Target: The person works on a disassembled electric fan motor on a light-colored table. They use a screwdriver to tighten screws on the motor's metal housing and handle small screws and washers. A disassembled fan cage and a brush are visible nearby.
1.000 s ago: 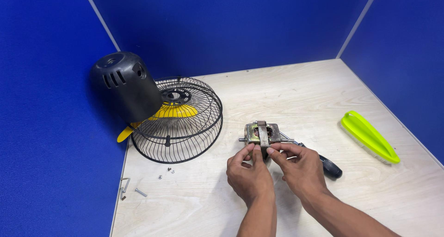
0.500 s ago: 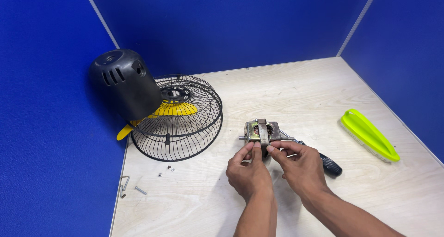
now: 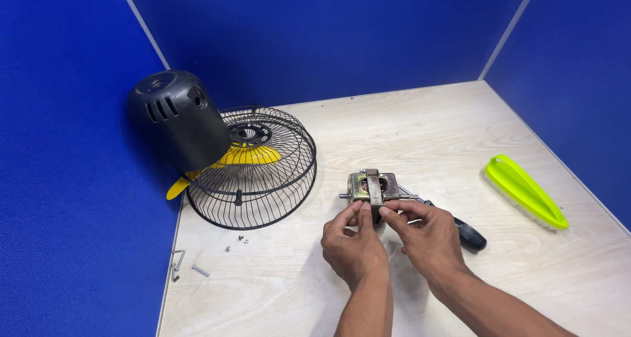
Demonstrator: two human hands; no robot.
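Pinching small metal fan motor (image 3: 373, 189) with left hand (image 3: 353, 245) and right hand (image 3: 427, 235), both grips grasping its near edge, mid-table (image 3: 394, 127); black wire fan cage (image 3: 253, 169) lying leftward, green brush (image 3: 524, 191) rightward.

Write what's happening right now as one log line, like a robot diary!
left hand: fingers on fan motor | right hand: fingers on fan motor | screwdriver: beside right hand | wire guard: left | brush: right

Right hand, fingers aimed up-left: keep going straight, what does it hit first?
The right hand already has its fingertips on the small metal motor; that comes first. Beyond it, probably the black wire fan guard, though depth is unclear.
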